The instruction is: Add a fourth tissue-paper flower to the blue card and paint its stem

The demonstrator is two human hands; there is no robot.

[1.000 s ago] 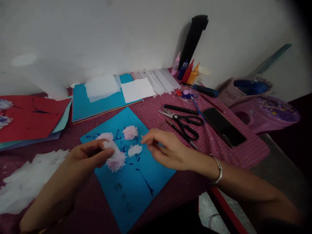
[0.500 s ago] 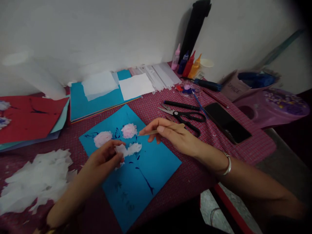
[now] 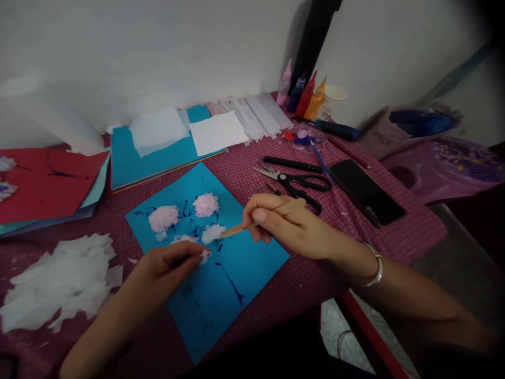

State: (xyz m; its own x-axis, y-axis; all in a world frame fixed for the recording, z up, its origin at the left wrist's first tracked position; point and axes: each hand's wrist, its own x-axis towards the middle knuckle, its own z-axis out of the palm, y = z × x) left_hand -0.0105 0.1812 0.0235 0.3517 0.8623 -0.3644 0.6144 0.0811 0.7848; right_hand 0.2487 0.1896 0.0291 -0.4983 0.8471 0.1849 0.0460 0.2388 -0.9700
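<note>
Two hands work apart over a blue sheet (image 3: 256, 263), which lies aslant on the table (image 3: 303, 289) near its front edge. The left hand (image 3: 168, 271) pinches a small white paper piece (image 3: 205, 256) between thumb and fingers, just above the sheet. The right hand (image 3: 282, 221) grips a wooden stick (image 3: 233, 230) like a pen, its tip at the right edge of a white paper tuft (image 3: 213, 233) in the middle of the sheet; whether the two touch, one cannot tell.

Two pale pink paper flowers (image 3: 163, 218) sit farther back on the sheet, and another pale clump (image 3: 186, 239) is partly hidden by the left hand. Dark blue paint strokes (image 3: 232, 284) run between and below them.

To the left, beside the left forearm, a heap of torn white paper (image 3: 59, 281) lies on the table, with a red sheet (image 3: 47, 184) behind it. Beyond the right hand are black-handled scissors (image 3: 292, 179), a black pen (image 3: 292, 163) and a dark phone (image 3: 366, 192). Four paint bottles (image 3: 305, 98) stand near the wall.
</note>
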